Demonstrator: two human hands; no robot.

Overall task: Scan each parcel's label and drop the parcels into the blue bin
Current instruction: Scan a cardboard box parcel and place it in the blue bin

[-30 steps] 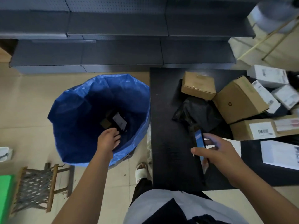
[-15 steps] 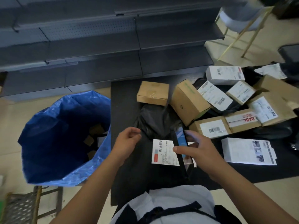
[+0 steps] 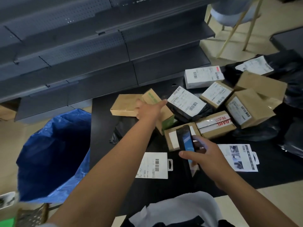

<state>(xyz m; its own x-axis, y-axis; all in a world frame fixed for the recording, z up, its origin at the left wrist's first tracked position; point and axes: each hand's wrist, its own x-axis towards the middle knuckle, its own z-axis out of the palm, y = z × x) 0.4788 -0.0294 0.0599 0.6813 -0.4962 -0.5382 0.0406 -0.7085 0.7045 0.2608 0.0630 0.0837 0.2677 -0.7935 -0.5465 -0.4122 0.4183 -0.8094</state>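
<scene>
My left hand (image 3: 148, 108) reaches across the black table (image 3: 105, 112) and grips a brown cardboard box with green print (image 3: 165, 115) at the pile's left side. My right hand (image 3: 203, 154) holds a dark handheld scanner (image 3: 186, 138) with a lit blue screen, near the table's front. A flat brown box (image 3: 123, 106) lies just left of the gripped box. Several labelled parcels (image 3: 218, 94) and black poly bags (image 3: 186, 104) crowd the right half of the table. The blue bin (image 3: 54, 154), a woven sack, stands on the floor left of the table.
A white labelled card pack (image 3: 154, 165) lies by my left forearm; another white pack (image 3: 239, 157) lies to the right. Dark metal shelving (image 3: 98, 54) runs behind the table. A stool with gold legs (image 3: 237, 20) stands at the back right, a small woven stool (image 3: 31, 215) bottom left.
My left hand rose out of the blue bin, crossed to the table and took hold of the green-printed box. My view swung right. The scanner stayed in my right hand.
</scene>
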